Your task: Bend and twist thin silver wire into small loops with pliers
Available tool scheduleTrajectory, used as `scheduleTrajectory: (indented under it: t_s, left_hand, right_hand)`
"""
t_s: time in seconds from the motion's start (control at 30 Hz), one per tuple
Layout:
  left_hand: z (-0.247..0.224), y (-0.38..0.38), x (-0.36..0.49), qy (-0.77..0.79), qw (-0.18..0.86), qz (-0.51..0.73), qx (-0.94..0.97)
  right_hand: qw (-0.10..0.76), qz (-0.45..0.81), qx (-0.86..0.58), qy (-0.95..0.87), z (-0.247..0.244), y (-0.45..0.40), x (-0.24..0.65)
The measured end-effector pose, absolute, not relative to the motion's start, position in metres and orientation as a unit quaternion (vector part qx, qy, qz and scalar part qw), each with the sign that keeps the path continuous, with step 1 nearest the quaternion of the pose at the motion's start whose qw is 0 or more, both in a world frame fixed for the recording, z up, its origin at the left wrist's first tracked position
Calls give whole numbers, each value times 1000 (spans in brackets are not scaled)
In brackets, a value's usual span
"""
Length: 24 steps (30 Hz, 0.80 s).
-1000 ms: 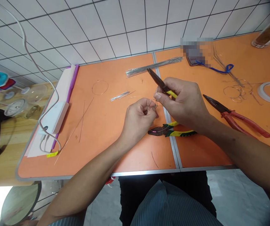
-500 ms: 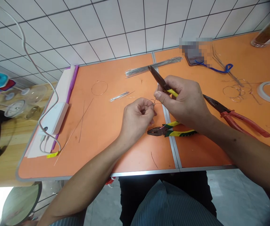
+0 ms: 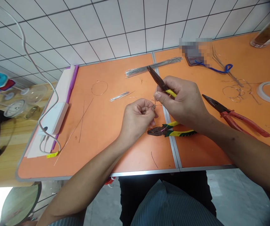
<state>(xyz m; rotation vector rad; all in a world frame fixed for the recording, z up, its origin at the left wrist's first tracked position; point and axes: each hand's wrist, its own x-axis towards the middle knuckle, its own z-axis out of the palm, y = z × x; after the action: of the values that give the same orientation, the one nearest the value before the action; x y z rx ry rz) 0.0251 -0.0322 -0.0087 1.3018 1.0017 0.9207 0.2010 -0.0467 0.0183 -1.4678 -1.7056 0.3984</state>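
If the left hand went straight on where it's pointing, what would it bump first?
Most likely the right hand, which holds the dark-nosed pliers. The left hand points towards it, though depth is hard to judge here.

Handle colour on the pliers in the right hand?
Yellow where the handle shows; best in head view.

Head cam, only view — faces forward and down, close over table (image 3: 108, 125); wall (image 3: 133, 23) up top — shirt (image 3: 170, 207) at bottom.
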Motion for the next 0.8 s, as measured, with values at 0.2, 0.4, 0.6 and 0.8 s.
scheduleTrajectory:
  t_s: [0.2, 0.4, 0.6, 0.8]
  left_hand:
    - [-10, -33, 26, 430, 588, 406, 552]
    - [-13, -34, 26, 431, 571, 403, 570]
    - [-17, -35, 25, 428, 513, 417, 616]
    - [-15, -39, 26, 433, 483, 425, 631]
  right_hand:
    - [422, 160, -580, -678, 19, -47, 200]
    - [414, 160, -582, -681, 19, -47, 199]
    - [414, 164, -582, -681, 22, -47, 199]
    - [403, 174, -590, -677, 26, -49, 198]
